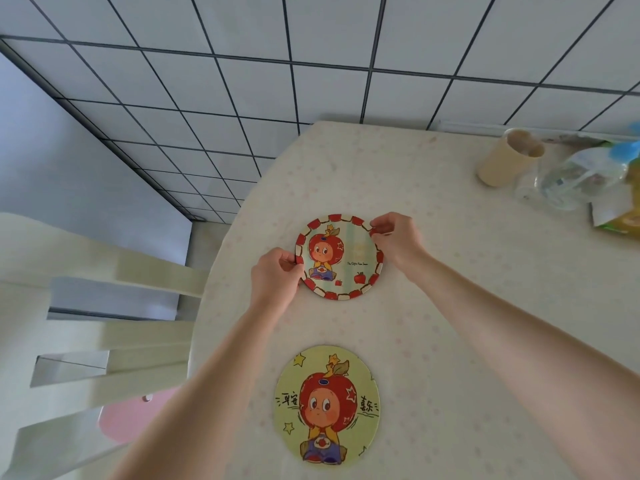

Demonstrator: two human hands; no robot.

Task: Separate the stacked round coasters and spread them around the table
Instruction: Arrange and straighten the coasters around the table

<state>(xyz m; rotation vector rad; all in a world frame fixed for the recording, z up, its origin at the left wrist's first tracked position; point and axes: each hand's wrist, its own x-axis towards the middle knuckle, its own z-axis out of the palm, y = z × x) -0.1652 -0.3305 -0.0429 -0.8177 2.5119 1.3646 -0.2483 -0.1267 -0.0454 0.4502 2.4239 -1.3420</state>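
Observation:
A round coaster with a red-and-white checked border (346,261) and an apple-headed figure lies on the table at mid-distance. My left hand (277,275) pinches its left rim, and my right hand (394,239) pinches its upper right rim. Whether more coasters lie under it I cannot tell. A second round coaster with a yellow-green face (327,405) and the same figure lies flat nearer to me, apart from both hands.
The table (467,306) has a pale speckled cloth. At its far right stand a beige cup (509,157), a crumpled clear plastic bag (571,178) and a yellow packet (620,220). A cream chair (104,341) and a pink stool (131,417) are to the left.

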